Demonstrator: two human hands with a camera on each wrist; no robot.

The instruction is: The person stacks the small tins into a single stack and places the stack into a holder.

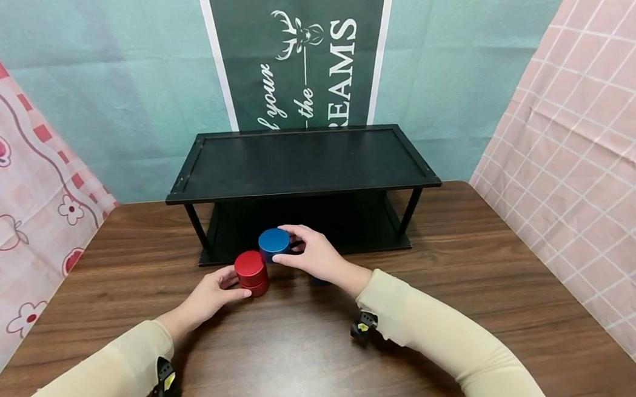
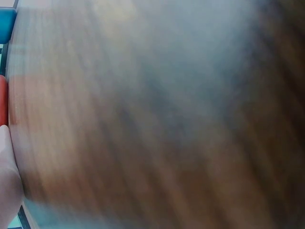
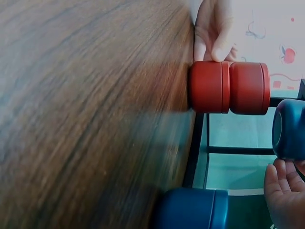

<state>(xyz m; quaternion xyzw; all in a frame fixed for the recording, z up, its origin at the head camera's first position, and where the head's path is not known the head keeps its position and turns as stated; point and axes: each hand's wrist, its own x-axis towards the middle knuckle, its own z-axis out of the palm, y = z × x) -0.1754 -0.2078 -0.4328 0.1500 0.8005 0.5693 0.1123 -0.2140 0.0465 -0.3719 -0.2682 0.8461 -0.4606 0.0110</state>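
**Left grip (image 1: 209, 296) and right grip (image 1: 318, 258) are both pinching before the black shelf (image 1: 305, 163)**

The left forearm (image 1: 115, 366) is slanting from the near left toward the shelf's front left corner. The left grip is sitting low in front of that corner, its thumb (image 1: 239, 295) lying on the near side and its fingers curling behind. The right forearm (image 1: 441, 333) is angling in from the near right toward the shelf's middle. The right grip is hanging higher, in front of the shelf's middle, its thumb (image 1: 288, 260) and fingers (image 1: 294, 229) pressing from opposite sides. Long sleeves are covering both arms nearly to the wrists.
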